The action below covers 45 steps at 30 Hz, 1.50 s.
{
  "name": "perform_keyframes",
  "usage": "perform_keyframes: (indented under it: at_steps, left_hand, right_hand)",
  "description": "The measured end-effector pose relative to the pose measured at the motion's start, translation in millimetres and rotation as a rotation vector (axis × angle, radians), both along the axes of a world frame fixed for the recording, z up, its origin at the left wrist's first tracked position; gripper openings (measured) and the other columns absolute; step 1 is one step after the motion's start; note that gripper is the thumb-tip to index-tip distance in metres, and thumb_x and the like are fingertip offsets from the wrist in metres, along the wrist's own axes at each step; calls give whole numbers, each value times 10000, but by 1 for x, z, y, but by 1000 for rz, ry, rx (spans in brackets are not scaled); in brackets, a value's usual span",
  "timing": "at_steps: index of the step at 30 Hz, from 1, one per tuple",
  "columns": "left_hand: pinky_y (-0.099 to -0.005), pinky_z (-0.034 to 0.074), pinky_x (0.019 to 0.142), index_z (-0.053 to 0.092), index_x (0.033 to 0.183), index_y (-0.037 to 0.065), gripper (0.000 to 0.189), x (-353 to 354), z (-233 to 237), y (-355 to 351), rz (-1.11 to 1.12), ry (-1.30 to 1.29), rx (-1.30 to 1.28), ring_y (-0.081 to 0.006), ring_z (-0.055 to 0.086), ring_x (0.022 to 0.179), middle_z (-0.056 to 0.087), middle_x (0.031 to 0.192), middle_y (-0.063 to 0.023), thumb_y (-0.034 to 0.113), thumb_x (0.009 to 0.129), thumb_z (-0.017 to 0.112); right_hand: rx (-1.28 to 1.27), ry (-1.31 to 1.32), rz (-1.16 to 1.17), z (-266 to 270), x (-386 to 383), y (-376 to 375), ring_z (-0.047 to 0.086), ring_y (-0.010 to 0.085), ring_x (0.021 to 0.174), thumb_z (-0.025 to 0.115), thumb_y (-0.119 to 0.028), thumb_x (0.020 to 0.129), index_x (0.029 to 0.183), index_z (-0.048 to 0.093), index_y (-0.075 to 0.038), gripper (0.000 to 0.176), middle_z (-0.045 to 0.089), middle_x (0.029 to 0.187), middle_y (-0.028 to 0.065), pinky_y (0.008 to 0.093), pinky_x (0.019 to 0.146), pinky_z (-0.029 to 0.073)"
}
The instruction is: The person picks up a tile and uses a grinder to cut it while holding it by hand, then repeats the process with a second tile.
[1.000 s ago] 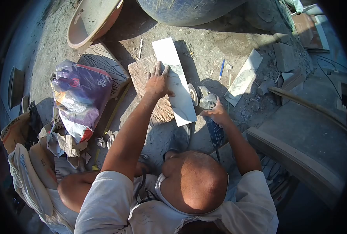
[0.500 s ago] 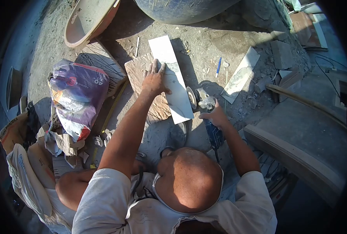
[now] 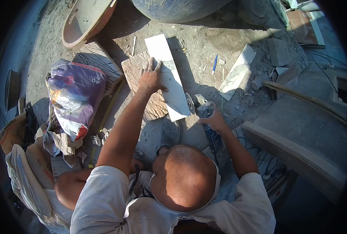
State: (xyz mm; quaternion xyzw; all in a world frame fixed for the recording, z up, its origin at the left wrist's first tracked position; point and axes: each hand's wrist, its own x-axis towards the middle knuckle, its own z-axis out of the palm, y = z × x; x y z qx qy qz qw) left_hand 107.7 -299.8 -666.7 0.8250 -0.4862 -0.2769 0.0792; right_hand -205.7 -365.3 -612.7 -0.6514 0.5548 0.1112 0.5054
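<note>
A long white marble-look tile [image 3: 172,84] lies across a rough tan stone slab [image 3: 131,70] on the ground. My left hand [image 3: 150,80] is spread flat over both, fingers pointing away from me and thumb on the tile. In my right hand [image 3: 215,121] is a blue-bodied angle grinder [image 3: 213,142], gripped near its metal head. Its round disc [image 3: 190,103] is right at the tile's right edge, close to the near corner.
Another marble-look tile piece [image 3: 238,74] and a blue pen [image 3: 215,64] lie to the right among rubble. At left stands a purple-and-white bag [image 3: 78,95]. A basin [image 3: 81,21] and a large rounded tub [image 3: 181,9] are ahead. A wooden strip [image 3: 306,99] juts in from the right.
The grinder has moved a little toward me along the tile's right edge, nearer its corner. My left hand stays flat in the same place. The whole view has shifted slightly.
</note>
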Motion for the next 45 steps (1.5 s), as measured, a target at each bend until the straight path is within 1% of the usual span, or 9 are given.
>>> perform_keyframes:
  at_steps: [5,7,14,17,27,38,41,43,45]
  left_hand:
    - [-491,247,1152,244,1519,162,1289,0,1,0,1,-10,-13,-379,194,1446,130,1577,-214,416,451,918]
    - [-506,227,1163,195,1532,203,1287,1,-1,-1,-8,-8,20,-368,164,1457,78,1596,-176,446,492,914]
    - [-504,238,1159,202,1530,201,1283,0,-2,-1,-4,-6,16,-365,169,1457,88,1596,-172,441,491,915]
    - [-503,239,1159,204,1530,200,1282,0,-2,-1,-4,-5,18,-365,173,1456,89,1595,-173,438,491,916]
    - [-497,224,1166,190,1534,216,1289,1,-5,-2,-6,-13,26,-355,166,1459,84,1598,-165,466,494,909]
    - [-497,222,1167,193,1533,218,1302,3,-6,-1,-10,2,22,-347,166,1461,91,1597,-164,465,477,914]
    - [-498,217,1168,203,1531,206,1275,1,-7,0,-33,-14,-3,-361,163,1458,98,1595,-167,446,498,911]
    - [-450,228,1170,245,1517,167,1221,-4,-1,2,-45,-75,7,-400,182,1444,124,1576,-223,448,522,894]
    - [-485,161,1185,280,1503,160,979,-18,-1,12,-190,-150,-14,-375,140,1458,154,1577,-192,446,716,786]
  right_hand:
    - [20,-7,-6,4,-5,4,556,288,1115,893,-215,570,1456,238,-10,1120,562,1242,212,366,963,444]
    - [11,-24,2,-5,-11,6,559,285,1106,892,-211,570,1450,247,-16,1108,565,1236,207,367,955,449]
    - [46,0,-28,5,-11,9,575,273,1097,875,-184,566,1432,285,-47,1057,581,1218,191,357,949,457]
    - [44,-4,-33,-4,-18,10,575,269,1093,875,-177,564,1433,288,-49,1057,584,1212,188,356,945,459]
    - [60,-8,-46,-3,-23,15,567,270,1111,881,-162,552,1451,263,-19,1100,571,1235,196,356,960,451]
    - [-1,58,-17,4,-29,24,552,300,1136,897,-205,525,1432,280,-1,1117,554,1249,221,369,985,434]
    - [18,47,-35,7,-45,26,549,297,1138,898,-199,523,1431,278,2,1118,555,1247,218,363,990,429]
    - [22,-6,-125,5,-61,26,555,290,1129,894,-180,529,1434,276,1,1111,561,1239,210,360,976,439]
    - [31,-58,-232,5,-78,27,561,283,1119,891,-161,535,1437,274,0,1104,567,1232,203,357,962,448]
